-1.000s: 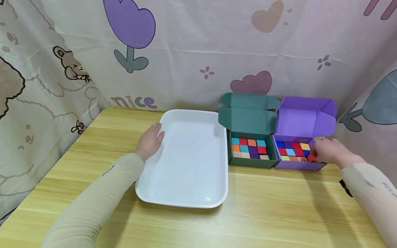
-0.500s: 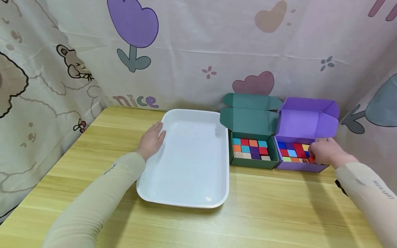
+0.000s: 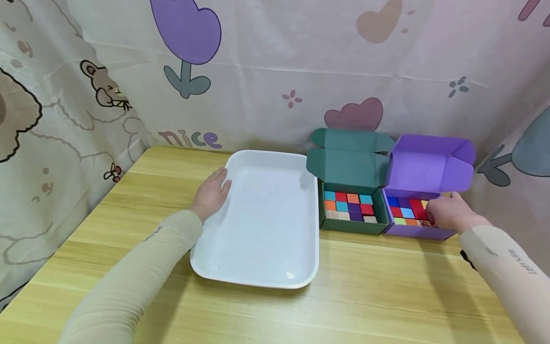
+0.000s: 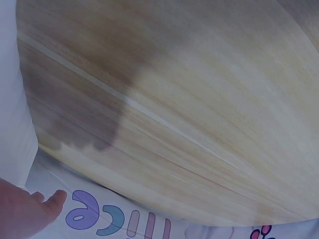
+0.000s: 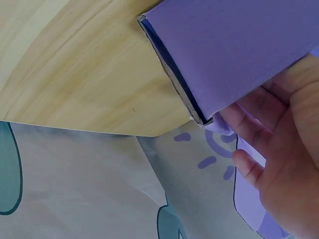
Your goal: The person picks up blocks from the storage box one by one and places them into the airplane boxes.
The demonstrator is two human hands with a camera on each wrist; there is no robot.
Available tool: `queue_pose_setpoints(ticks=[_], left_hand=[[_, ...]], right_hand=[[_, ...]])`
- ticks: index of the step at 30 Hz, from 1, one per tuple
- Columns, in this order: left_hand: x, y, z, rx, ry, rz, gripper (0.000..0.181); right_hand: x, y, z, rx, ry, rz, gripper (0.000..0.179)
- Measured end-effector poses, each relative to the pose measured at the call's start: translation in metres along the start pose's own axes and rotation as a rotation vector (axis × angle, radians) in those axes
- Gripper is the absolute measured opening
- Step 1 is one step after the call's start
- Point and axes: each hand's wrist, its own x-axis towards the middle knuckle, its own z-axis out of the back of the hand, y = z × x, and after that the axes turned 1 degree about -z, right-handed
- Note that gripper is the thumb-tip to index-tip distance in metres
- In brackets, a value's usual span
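My left hand [image 3: 210,196] rests on the left rim of a white tray [image 3: 262,224], its fingers straight along the edge. In the left wrist view only a few fingers [image 4: 32,211] show. My right hand [image 3: 449,212] reaches into the right end of a purple box [image 3: 418,232]. Its fingertips are over the coloured blocks [image 3: 406,212] there, and the hand covers those at that end. What the fingertips hold is hidden. From the right wrist view, the curved fingers [image 5: 249,124] go behind the purple box wall [image 5: 234,50].
A green box [image 3: 352,226] with its lid up stands between the tray and the purple box. Several coloured blocks [image 3: 348,206] fill it in rows. The wooden table [image 3: 365,291] meets a patterned cloth [image 3: 258,71] behind. The purple lid [image 3: 417,167] also stands up.
My right hand has moved a little left inside the purple box. A tilted red block seen at its fingertips earlier is now hidden. The left hand has stayed on the tray rim.
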Motion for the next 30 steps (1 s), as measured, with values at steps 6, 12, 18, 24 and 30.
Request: queue_pose_setpoints(ticks=[6,12,18,24,30], left_hand=[[0.002,0.000,-0.003,0.018,-0.005,-0.017,0.054],[0.011,-0.006,-0.010,0.112,-0.021,-0.060,0.052],[0.026,-0.015,-0.016,0.361,-0.047,-0.170,0.051],[0.033,-0.024,-0.018,0.596,-0.062,-0.252,0.056],[0.037,-0.046,-0.024,0.373,-0.034,-0.222,0.069]], right_hand=[[0.002,0.000,0.001,0.037,0.006,-0.002,0.027],[-0.003,0.001,0.000,0.035,-0.026,-0.063,0.024],[-0.007,0.016,0.018,0.103,-0.202,-0.322,0.039],[0.006,0.060,0.041,0.332,-0.458,-0.430,0.082],[0.023,0.105,0.058,0.432,-0.451,-0.307,0.088]])
